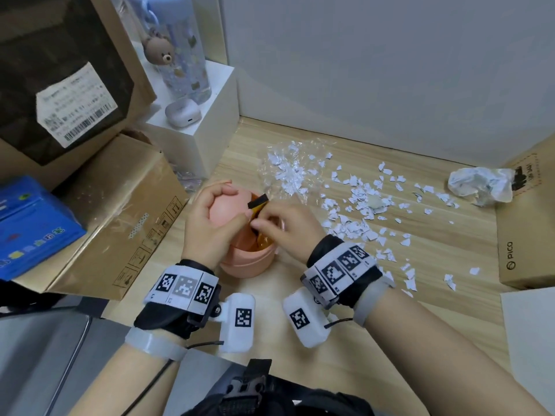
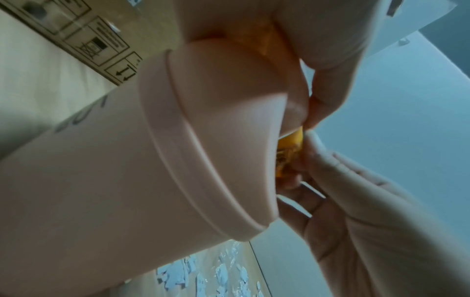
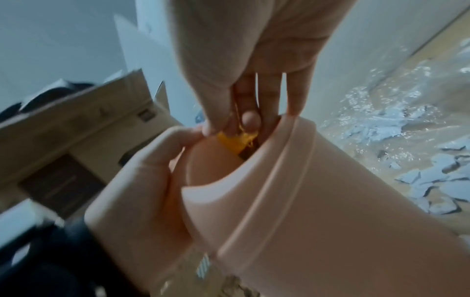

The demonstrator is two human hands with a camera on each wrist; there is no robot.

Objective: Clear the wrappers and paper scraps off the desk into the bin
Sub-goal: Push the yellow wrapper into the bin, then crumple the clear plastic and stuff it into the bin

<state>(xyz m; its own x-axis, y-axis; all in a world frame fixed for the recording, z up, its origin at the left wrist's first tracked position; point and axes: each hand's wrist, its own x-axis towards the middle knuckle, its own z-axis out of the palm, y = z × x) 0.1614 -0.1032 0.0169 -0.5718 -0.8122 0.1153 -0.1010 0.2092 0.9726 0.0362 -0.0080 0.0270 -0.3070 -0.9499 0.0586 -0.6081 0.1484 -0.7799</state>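
A small pink bin (image 1: 246,265) with a swing lid stands on the wooden desk. My left hand (image 1: 210,217) curls over its domed lid, thumb at the opening. My right hand (image 1: 270,219) pinches a yellow-and-black wrapper (image 1: 257,203) in the bin's mouth. The right wrist view shows the wrapper (image 3: 231,142) going in between the lid flap and the bin's rim (image 3: 292,152). White paper scraps (image 1: 360,211) lie scattered to the right, some on a clear plastic film (image 1: 285,172). A crumpled white wrapper (image 1: 480,184) sits at the far right.
Stacked cardboard boxes (image 1: 114,205) and a blue pack (image 1: 33,226) crowd the left. A white box (image 1: 195,130) holds a bottle and an earbud case. A PICO box (image 1: 522,229) bounds the right side, with a white sheet (image 1: 528,325) in front of it.
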